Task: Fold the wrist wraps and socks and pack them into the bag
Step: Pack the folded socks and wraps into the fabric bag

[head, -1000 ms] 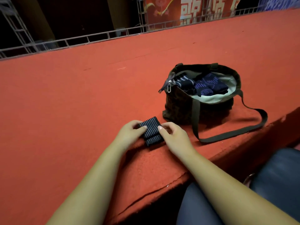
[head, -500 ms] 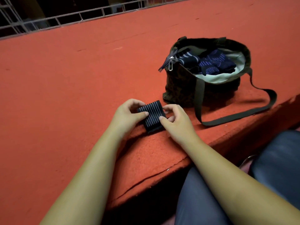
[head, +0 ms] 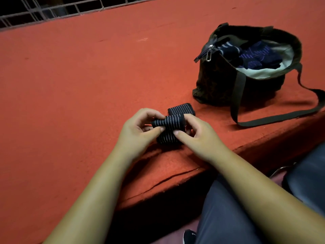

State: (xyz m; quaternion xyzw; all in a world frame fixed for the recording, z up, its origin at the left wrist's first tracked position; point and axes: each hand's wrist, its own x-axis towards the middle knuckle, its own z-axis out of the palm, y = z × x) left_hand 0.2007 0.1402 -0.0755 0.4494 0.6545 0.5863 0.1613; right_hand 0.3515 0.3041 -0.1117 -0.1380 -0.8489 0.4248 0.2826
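Note:
A dark wrist wrap with thin white stripes lies folded on the red carpeted surface near its front edge. My left hand pinches the wrap's left end between thumb and fingers. My right hand holds the right side, thumb on top. A folded part of the wrap sticks out behind my fingers. The dark olive bag stands open to the right, with folded blue striped socks inside on its pale lining.
The bag's shoulder strap loops over the carpet toward the right edge. A zip pull hangs off the bag's left corner. A metal railing runs along the far side. My legs and a seat sit below the front edge.
The camera has tilted down and moved closer. My hands have lifted and turned the top layer of the wrap, so a folded part now shows behind it.

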